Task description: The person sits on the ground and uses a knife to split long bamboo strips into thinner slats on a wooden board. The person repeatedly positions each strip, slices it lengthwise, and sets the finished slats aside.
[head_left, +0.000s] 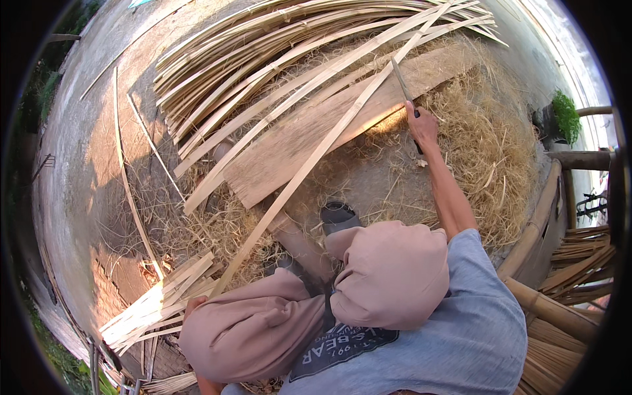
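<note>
My right hand (422,126) is closed around the dark handle of a knife (400,80), its long narrow blade pointing away and slightly left. The blade is next to a long pale bamboo strip (329,143), which slants across a wide wooden board (289,158). Down at the near left, my left hand (193,305) is closed at the strip's near end. My knee in pinkish-brown cloth hides most of that hand, so its full grip does not show. Two more pale strips lie along the board's far left side.
Beyond the board lies a big pile of bamboo strips (263,59). Curly shavings (490,141) heap up on the right. Shorter strips (164,299) are stacked near left, and thin strips lie on the ground. A bamboo frame (553,309) stands at right, beside a green plant (565,117).
</note>
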Tool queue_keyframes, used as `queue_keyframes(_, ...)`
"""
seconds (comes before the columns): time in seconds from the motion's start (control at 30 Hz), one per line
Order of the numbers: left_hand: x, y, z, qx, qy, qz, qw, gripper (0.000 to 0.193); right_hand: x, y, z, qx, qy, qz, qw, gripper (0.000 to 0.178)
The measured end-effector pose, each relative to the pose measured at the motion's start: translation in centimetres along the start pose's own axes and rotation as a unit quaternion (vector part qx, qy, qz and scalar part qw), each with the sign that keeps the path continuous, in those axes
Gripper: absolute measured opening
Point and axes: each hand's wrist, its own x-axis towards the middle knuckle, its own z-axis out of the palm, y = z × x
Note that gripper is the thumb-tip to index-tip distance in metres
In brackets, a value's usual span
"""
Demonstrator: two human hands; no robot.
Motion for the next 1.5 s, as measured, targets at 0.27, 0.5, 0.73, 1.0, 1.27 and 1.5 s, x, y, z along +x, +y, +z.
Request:
queue_keyframes(0.27,7.1,18.5,17.1,0.205,-0.011,0.263,0.943,0.051,-15.6,-11.7,1.7,0.019,-0.181,-0.182,0.966,0.060)
queue_keyframes(0.5,9.3,14.0,11.3,0.103,-0.202,0.121,0.966,0.056,-4.8,-3.8,1.5,-0.027,-0.087,-0.045,0.995,0.069)
queue_keyframes(0.73,8.7,16.1,18.1,0.035,-0.125,0.188,0.974,0.053,-18.8,-13.5,3.5,0.081,-0.287,-0.222,0.928,0.060)
queue_keyframes(1.0,10.7,16.3,18.7,0.027,-0.171,0.198,0.965,0.055,-14.9,-11.1,2.4,0.061,-0.201,-0.123,0.970,0.060)
queue_keyframes(1.27,10.1,15.6,18.1,0.003,-0.195,0.138,0.971,0.053,-10.1,-7.8,0.8,0.056,-0.205,-0.003,0.977,0.059)
queue_keyframes(1.5,10.6,14.0,17.6,0.005,-0.194,0.140,0.971,0.054,-11.0,-6.2,2.6,0.031,-0.142,-0.134,0.980,0.061)
